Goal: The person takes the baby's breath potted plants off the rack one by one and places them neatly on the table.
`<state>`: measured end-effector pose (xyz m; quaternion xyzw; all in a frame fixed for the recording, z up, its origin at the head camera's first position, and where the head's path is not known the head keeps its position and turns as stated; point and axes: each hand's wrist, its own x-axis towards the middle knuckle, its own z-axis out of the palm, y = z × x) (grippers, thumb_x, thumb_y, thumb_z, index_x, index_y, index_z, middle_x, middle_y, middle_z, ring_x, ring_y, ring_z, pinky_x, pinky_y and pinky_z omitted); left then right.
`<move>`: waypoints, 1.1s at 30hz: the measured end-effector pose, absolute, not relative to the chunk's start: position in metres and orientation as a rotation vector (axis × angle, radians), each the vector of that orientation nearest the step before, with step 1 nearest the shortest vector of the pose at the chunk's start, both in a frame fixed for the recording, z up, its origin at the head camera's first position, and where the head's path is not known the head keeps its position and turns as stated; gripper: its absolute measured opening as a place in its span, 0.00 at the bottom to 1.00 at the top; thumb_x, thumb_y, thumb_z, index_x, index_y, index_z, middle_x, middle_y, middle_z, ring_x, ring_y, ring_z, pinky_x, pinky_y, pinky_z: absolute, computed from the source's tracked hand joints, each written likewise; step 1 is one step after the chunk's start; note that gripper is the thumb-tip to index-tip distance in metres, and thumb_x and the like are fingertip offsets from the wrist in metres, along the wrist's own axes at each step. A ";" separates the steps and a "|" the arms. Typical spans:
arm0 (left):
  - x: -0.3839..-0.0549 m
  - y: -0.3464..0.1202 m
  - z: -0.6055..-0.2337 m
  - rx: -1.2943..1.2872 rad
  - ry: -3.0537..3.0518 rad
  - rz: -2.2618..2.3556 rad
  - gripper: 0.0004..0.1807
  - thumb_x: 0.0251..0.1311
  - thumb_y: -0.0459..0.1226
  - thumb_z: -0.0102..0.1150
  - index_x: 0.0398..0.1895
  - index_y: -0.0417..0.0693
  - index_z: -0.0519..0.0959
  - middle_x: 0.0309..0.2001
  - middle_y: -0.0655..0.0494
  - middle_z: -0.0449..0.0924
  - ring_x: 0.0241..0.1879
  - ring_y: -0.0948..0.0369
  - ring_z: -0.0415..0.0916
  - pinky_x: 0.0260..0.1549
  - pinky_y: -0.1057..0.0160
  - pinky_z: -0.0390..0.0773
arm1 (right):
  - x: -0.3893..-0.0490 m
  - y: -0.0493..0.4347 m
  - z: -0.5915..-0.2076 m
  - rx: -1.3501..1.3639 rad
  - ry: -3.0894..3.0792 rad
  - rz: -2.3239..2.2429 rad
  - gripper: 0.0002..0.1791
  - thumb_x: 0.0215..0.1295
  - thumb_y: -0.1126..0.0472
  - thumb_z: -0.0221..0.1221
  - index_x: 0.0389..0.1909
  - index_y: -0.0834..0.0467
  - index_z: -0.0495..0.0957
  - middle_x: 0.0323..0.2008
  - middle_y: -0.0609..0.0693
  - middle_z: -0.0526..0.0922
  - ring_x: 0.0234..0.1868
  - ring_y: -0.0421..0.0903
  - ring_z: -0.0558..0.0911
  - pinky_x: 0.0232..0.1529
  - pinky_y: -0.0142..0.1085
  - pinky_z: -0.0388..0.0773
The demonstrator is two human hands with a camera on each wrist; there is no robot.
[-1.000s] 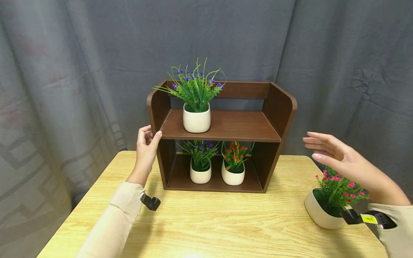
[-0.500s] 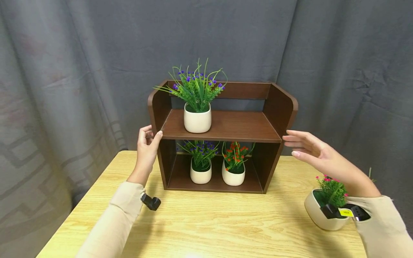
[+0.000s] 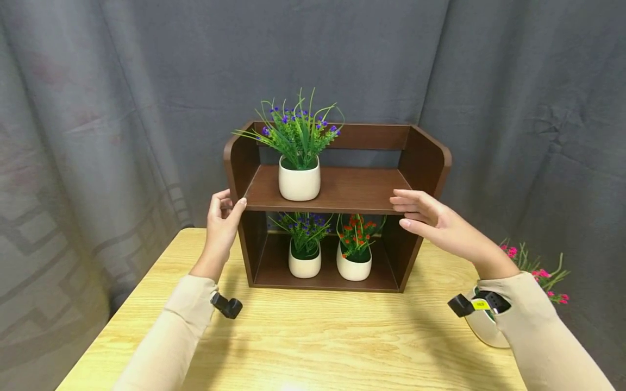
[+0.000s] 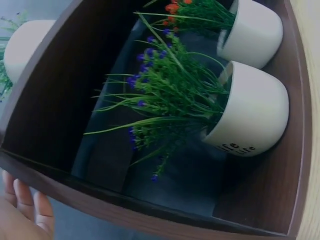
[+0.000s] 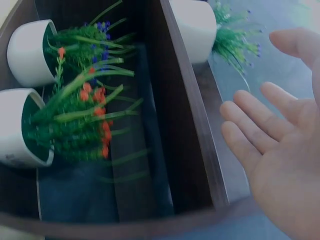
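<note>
The brown shelf (image 3: 342,193) stands up straight on the yellow wooden surface (image 3: 313,336), with a big grey curtain (image 3: 352,60) behind it. The left hand (image 3: 222,225) holds the left side of the brown shelf: the thumb is on the front edge, the fingers go round the outside, and they pinch the board between them. The right hand (image 3: 442,225) is in front of the right side of the brown shelf, about as high as its middle board. Its fingers (image 5: 245,120) are nearly straight and a little spread, with the thumb apart from them, and they hold nothing. I can't tell if they touch the brown shelf. On the top level of the brown shelf, near its left side, sits the top purple plant (image 3: 302,149). On the bottom level, the low purple plant (image 3: 304,252) is on the left and the red plant (image 3: 355,254) is on the right, near each other. All three have white pots. The pink plant (image 3: 484,331) is on the surface to the right of the brown shelf, and the right sleeve (image 3: 543,320) hides part of it.
</note>
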<state>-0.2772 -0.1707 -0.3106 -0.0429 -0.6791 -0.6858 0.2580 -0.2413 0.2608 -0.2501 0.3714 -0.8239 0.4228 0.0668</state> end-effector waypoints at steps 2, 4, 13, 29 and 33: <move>-0.284 -0.174 -0.315 -0.103 -1.862 -1.864 0.21 0.69 0.37 0.59 0.62 0.44 0.69 0.41 0.59 0.66 0.39 0.64 0.65 0.41 0.67 0.66 | -0.245 0.252 -0.250 1.121 -2.483 1.268 0.30 0.74 0.68 0.55 0.74 0.55 0.61 0.68 0.62 0.68 0.65 0.51 0.72 0.58 0.26 0.70; -0.288 -0.177 -0.319 -0.096 -1.869 -1.867 0.21 0.69 0.38 0.60 0.63 0.46 0.70 0.42 0.59 0.68 0.40 0.64 0.66 0.42 0.66 0.67 | -0.250 0.244 -0.250 1.118 -2.478 1.275 0.30 0.73 0.67 0.56 0.74 0.55 0.61 0.68 0.61 0.68 0.65 0.53 0.72 0.59 0.26 0.69; -0.287 -0.174 -0.319 -0.086 -1.812 -1.863 0.19 0.66 0.39 0.64 0.58 0.46 0.75 0.44 0.60 0.75 0.45 0.63 0.73 0.45 0.66 0.71 | -0.264 0.206 -0.256 1.040 -2.467 1.386 0.34 0.72 0.62 0.60 0.75 0.56 0.58 0.71 0.60 0.65 0.69 0.54 0.67 0.68 0.47 0.62; -0.289 -0.177 -0.320 -0.076 -1.779 -1.822 0.17 0.63 0.38 0.67 0.54 0.47 0.79 0.38 0.64 0.78 0.36 0.65 0.74 0.35 0.70 0.71 | -0.291 0.138 -0.241 0.855 -2.547 1.479 0.50 0.65 0.47 0.67 0.80 0.50 0.47 0.76 0.53 0.56 0.74 0.52 0.61 0.70 0.50 0.59; -0.288 -0.177 -0.321 -0.090 -1.761 -1.826 0.17 0.63 0.37 0.68 0.54 0.47 0.79 0.37 0.64 0.78 0.36 0.65 0.74 0.34 0.70 0.71 | -0.298 0.123 -0.238 0.806 -2.566 1.468 0.55 0.62 0.46 0.68 0.80 0.52 0.44 0.77 0.54 0.53 0.75 0.53 0.58 0.71 0.48 0.58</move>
